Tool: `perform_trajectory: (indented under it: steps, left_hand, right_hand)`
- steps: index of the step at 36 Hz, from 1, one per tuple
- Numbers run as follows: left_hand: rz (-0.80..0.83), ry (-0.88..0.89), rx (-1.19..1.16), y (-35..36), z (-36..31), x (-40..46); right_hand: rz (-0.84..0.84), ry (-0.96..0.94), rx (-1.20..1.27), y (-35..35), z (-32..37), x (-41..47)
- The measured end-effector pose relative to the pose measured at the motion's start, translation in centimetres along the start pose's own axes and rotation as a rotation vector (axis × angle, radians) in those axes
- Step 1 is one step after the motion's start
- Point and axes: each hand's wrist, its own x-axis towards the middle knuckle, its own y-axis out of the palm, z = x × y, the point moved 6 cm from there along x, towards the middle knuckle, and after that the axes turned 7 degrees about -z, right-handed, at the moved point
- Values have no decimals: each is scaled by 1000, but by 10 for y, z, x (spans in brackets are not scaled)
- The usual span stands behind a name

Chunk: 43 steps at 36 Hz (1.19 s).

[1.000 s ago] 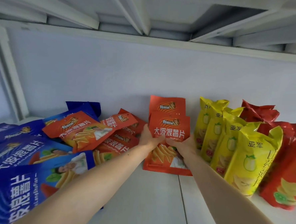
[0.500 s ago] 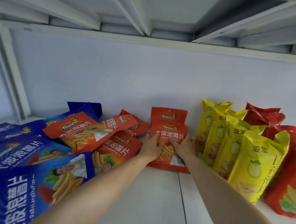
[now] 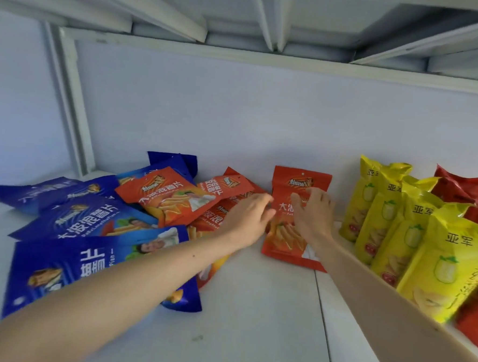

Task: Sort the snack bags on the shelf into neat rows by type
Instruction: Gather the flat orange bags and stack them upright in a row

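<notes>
Nearest me lay the blue bags, unsorted. Beyond, my left hand hovered open, holding nothing; my right hand rested spread on the upright orange bag, propping it against the back wall.

A white shelf with a seam down its board, a pale back wall, and white ribbed framing overhead.

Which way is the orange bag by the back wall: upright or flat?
Upright: the orange bag stands against the back wall, its sealed top edge uppermost.
</notes>
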Motion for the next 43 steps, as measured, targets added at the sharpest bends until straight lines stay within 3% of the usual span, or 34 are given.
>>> perform_trajectory:
  steps: [4,8,13,19,26,30,33,36,43]
  left_hand:
    - [-38,-112,104,-52,52,-1]
    - [14,-397,337,-93,127,-8]
    - [196,-733,496,-113,190,-34]
    - [313,-878,304,-97,199,-45]
    - [48,-1075,-121,-91,186,-41]
    - [-179,-1005,-366,-102,185,-37]
    - [-255,-873,-453,-111,187,-33]
    - [-266,-783,-441,-123,193,-30]
    - [-316,-755,-543,-137,210,-22]
  right_hand:
    - [122,-15,109,19,39,-15]
    - [284,-15,230,46,87,-33]
    - [481,319,358,90,116,-50]
    - [453,539,501,115,132,-50]
    - [367,555,577,123,139,-42]
    - [368,673,789,124,133,-42]
    - [312,772,983,119,129,-36]
    - [207,732,1053,103,123,-21]
    - [-133,546,999,38,105,11]
